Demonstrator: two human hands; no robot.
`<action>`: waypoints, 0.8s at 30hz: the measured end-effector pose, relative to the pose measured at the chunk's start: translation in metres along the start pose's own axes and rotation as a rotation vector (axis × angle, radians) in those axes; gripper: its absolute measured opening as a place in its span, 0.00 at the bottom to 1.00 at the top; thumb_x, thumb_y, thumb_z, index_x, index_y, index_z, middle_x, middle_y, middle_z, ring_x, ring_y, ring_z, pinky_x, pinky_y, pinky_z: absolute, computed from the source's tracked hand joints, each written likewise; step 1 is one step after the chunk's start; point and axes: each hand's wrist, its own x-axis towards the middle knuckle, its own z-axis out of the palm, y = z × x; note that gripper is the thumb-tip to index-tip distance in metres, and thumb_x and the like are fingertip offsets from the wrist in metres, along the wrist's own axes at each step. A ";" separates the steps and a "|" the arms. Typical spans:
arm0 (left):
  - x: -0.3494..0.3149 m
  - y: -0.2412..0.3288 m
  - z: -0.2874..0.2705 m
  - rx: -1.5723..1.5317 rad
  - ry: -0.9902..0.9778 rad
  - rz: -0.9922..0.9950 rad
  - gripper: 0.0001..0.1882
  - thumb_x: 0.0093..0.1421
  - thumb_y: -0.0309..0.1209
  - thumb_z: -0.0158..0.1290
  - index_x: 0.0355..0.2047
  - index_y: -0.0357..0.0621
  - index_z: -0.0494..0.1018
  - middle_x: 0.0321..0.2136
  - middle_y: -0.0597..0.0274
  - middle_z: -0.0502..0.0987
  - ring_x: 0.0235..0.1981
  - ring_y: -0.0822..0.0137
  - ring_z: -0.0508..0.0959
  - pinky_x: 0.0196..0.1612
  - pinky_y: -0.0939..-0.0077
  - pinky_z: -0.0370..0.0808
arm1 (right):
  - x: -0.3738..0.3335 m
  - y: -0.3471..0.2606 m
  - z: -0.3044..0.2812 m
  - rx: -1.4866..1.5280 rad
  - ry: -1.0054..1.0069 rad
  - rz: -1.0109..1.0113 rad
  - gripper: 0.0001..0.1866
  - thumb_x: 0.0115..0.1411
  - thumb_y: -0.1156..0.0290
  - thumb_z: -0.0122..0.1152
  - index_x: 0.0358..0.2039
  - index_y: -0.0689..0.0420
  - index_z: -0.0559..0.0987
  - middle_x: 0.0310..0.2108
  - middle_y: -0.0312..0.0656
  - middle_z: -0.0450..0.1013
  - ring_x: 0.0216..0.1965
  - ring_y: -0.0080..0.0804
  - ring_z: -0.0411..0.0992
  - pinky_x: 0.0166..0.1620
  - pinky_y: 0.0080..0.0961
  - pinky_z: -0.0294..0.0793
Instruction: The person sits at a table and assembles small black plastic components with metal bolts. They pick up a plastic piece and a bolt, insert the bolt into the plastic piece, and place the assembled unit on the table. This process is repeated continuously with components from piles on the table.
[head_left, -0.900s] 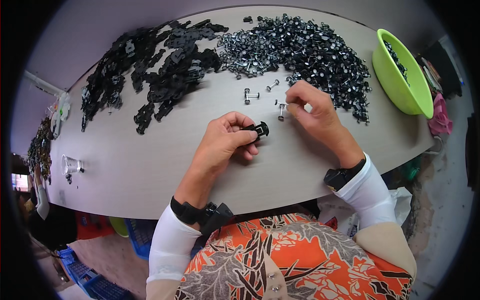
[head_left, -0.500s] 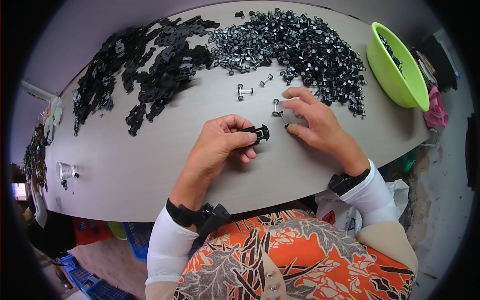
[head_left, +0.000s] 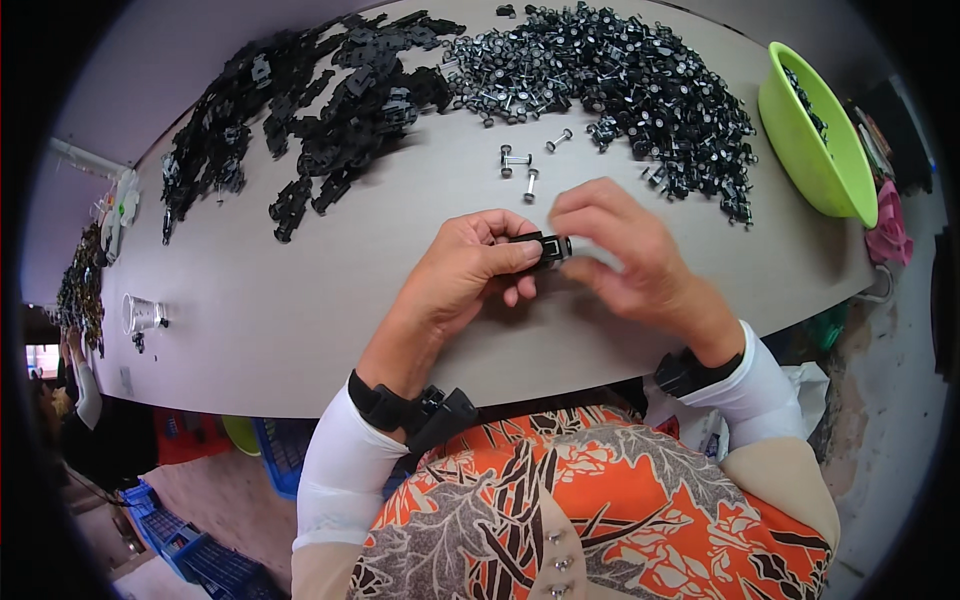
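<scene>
My left hand [head_left: 468, 268] pinches a small black plastic part [head_left: 545, 247] above the grey table [head_left: 300, 300]. My right hand [head_left: 625, 255] meets the part's right end with its fingertips; the fingers are blurred, and a small metal piece seems to sit at that end. A few loose metal axles with wheels [head_left: 520, 165] lie on the table just beyond both hands.
A heap of black plastic parts [head_left: 310, 110] spreads across the far left of the table. A pile of wheeled axles [head_left: 620, 80] lies at the far middle. A green bowl [head_left: 810, 150] with dark pieces stands at the right edge. Blue crates [head_left: 200, 550] sit below.
My right hand has come back from the loose axles toward me and now touches the right end of the black part. My left hand has kept holding the part.
</scene>
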 end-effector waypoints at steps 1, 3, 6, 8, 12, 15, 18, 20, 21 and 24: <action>0.000 -0.002 -0.001 -0.043 -0.010 -0.003 0.07 0.58 0.26 0.55 0.34 0.36 0.71 0.25 0.62 0.75 0.19 0.73 0.75 0.20 0.85 0.69 | 0.001 -0.001 0.007 -0.013 -0.004 0.000 0.18 0.41 0.86 0.61 0.36 0.60 0.73 0.36 0.44 0.68 0.36 0.44 0.69 0.39 0.32 0.71; 0.001 -0.007 -0.006 -0.133 -0.028 -0.003 0.07 0.60 0.28 0.53 0.35 0.37 0.71 0.25 0.63 0.74 0.19 0.74 0.73 0.20 0.85 0.67 | -0.001 -0.002 0.014 -0.015 -0.001 0.026 0.18 0.41 0.87 0.60 0.35 0.61 0.73 0.36 0.44 0.68 0.35 0.43 0.69 0.37 0.31 0.71; 0.000 -0.007 -0.004 -0.181 -0.054 -0.006 0.08 0.61 0.30 0.51 0.35 0.37 0.71 0.25 0.64 0.74 0.19 0.75 0.71 0.19 0.85 0.64 | -0.004 -0.003 0.014 0.016 0.011 0.094 0.16 0.41 0.87 0.60 0.34 0.61 0.72 0.36 0.44 0.68 0.34 0.42 0.70 0.34 0.30 0.72; -0.002 -0.008 -0.002 -0.201 -0.058 -0.009 0.08 0.61 0.30 0.52 0.35 0.37 0.71 0.25 0.64 0.74 0.19 0.74 0.72 0.19 0.85 0.64 | -0.009 -0.004 0.013 0.036 0.007 0.128 0.15 0.42 0.87 0.60 0.33 0.61 0.72 0.35 0.44 0.68 0.34 0.41 0.70 0.33 0.29 0.72; -0.005 -0.009 0.002 -0.215 -0.050 0.017 0.08 0.60 0.29 0.52 0.35 0.37 0.71 0.25 0.63 0.74 0.19 0.74 0.72 0.19 0.86 0.63 | -0.012 -0.005 0.010 0.065 0.013 0.093 0.12 0.44 0.85 0.62 0.30 0.61 0.72 0.36 0.43 0.68 0.35 0.39 0.71 0.34 0.29 0.73; -0.010 -0.007 0.002 -0.229 -0.090 0.015 0.08 0.60 0.30 0.53 0.35 0.37 0.71 0.25 0.63 0.75 0.18 0.74 0.71 0.19 0.86 0.63 | -0.011 -0.006 0.010 0.059 0.019 0.002 0.10 0.43 0.82 0.64 0.26 0.61 0.72 0.36 0.44 0.68 0.36 0.39 0.71 0.34 0.28 0.73; -0.010 -0.007 0.006 -0.192 -0.075 0.008 0.08 0.61 0.31 0.53 0.34 0.38 0.71 0.25 0.64 0.74 0.17 0.75 0.71 0.19 0.86 0.63 | -0.016 -0.007 0.013 0.043 0.021 -0.027 0.10 0.43 0.82 0.65 0.25 0.61 0.72 0.36 0.45 0.68 0.36 0.41 0.71 0.34 0.29 0.73; -0.008 -0.007 0.008 -0.157 -0.065 0.008 0.08 0.61 0.31 0.53 0.34 0.39 0.71 0.25 0.64 0.74 0.17 0.76 0.71 0.19 0.86 0.62 | -0.015 -0.006 0.014 -0.041 0.006 -0.054 0.13 0.43 0.80 0.68 0.30 0.62 0.73 0.35 0.46 0.69 0.34 0.36 0.71 0.31 0.25 0.72; -0.008 -0.008 0.006 -0.107 -0.051 0.002 0.07 0.61 0.31 0.52 0.33 0.39 0.71 0.25 0.64 0.74 0.17 0.76 0.71 0.19 0.86 0.63 | -0.013 -0.008 0.016 -0.061 -0.012 -0.032 0.14 0.44 0.79 0.68 0.31 0.62 0.73 0.35 0.45 0.69 0.34 0.36 0.71 0.31 0.25 0.72; -0.006 -0.007 0.003 -0.002 0.000 0.024 0.06 0.62 0.31 0.51 0.33 0.40 0.71 0.25 0.64 0.74 0.18 0.76 0.73 0.19 0.86 0.66 | 0.000 0.002 0.001 0.098 -0.123 0.071 0.15 0.43 0.80 0.65 0.33 0.61 0.72 0.33 0.44 0.68 0.34 0.41 0.70 0.34 0.30 0.72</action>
